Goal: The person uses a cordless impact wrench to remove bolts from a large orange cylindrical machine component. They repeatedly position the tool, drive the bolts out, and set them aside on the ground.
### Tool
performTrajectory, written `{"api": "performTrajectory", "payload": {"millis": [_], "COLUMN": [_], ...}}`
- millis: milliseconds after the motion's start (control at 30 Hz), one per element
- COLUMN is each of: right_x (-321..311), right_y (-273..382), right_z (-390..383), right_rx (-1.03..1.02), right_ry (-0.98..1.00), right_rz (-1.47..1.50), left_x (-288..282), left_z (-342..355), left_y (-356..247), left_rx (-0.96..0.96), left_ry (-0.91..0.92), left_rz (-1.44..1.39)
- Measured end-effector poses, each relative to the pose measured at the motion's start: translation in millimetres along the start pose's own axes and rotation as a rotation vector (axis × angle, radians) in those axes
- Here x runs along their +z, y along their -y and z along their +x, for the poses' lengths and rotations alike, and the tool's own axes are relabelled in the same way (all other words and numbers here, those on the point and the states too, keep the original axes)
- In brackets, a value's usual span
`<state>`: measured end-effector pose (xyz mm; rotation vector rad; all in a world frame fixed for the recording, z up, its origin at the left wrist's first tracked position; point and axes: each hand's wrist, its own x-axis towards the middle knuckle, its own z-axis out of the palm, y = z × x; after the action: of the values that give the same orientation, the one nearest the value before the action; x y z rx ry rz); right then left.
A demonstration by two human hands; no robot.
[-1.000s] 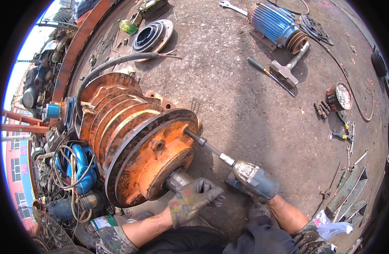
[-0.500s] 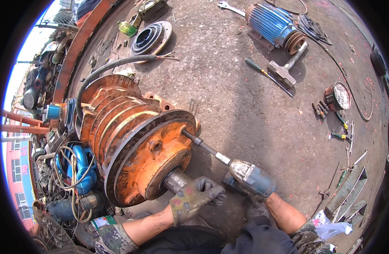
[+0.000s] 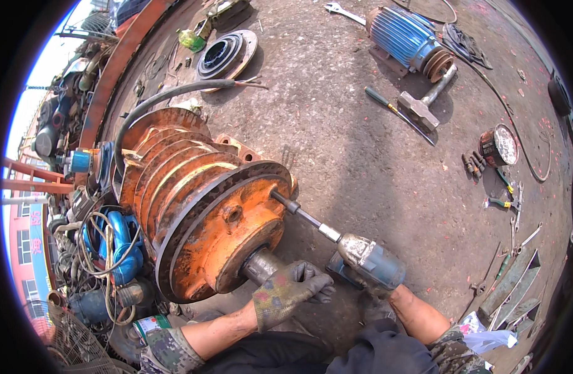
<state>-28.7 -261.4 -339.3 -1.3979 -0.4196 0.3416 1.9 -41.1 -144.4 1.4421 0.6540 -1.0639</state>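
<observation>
A large orange finned electric motor (image 3: 218, 212) lies on its side at left, its round end cover and steel shaft (image 3: 261, 265) toward me. My right hand (image 3: 375, 289), partly hidden, grips a blue-and-silver impact wrench (image 3: 380, 262). From the wrench a long socket extension (image 3: 309, 218) reaches to the end cover's right edge, its tip touching there; the fastener itself is hidden. Beside the shaft end is my left hand (image 3: 286, 293) in a stained, dark-fingered work glove. Its fingers are curled closed, and whatever they may hold cannot be seen.
A blue motor (image 3: 402, 34) with a pulley, a sledgehammer (image 3: 420, 109) and a screwdriver (image 3: 392, 112) lie at upper right. Farther right are a tin can (image 3: 500, 144), bolts (image 3: 472, 164) and pliers (image 3: 501, 202). A ringed metal part (image 3: 242, 56) sits beyond the motor; scrap crowds the left.
The whole view has shifted slightly. Both hands and the wrench keep their places against the orange motor, with the extension still at the cover's edge.
</observation>
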Motion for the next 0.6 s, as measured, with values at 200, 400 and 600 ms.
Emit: {"api": "performTrajectory", "payload": {"millis": [200,400,600], "right_x": [4.5,4.0,5.2], "right_y": [9.9,6.6,3.1], "right_z": [-4.6,-5.3,-4.0], "right_rx": [0.153,0.187,0.126], "right_ry": [-0.041,-0.031,-0.012], "right_rz": [0.458,0.515,0.345], "left_x": [-4.6,-2.3,-1.3], "left_z": [3.9,1.0,1.6], "left_y": [4.6,-2.3,-4.6], "left_rx": [-0.019,-0.012,-0.014], "left_ry": [0.014,-0.004,-0.012], "left_rz": [-0.036,-0.054,-0.043]}}
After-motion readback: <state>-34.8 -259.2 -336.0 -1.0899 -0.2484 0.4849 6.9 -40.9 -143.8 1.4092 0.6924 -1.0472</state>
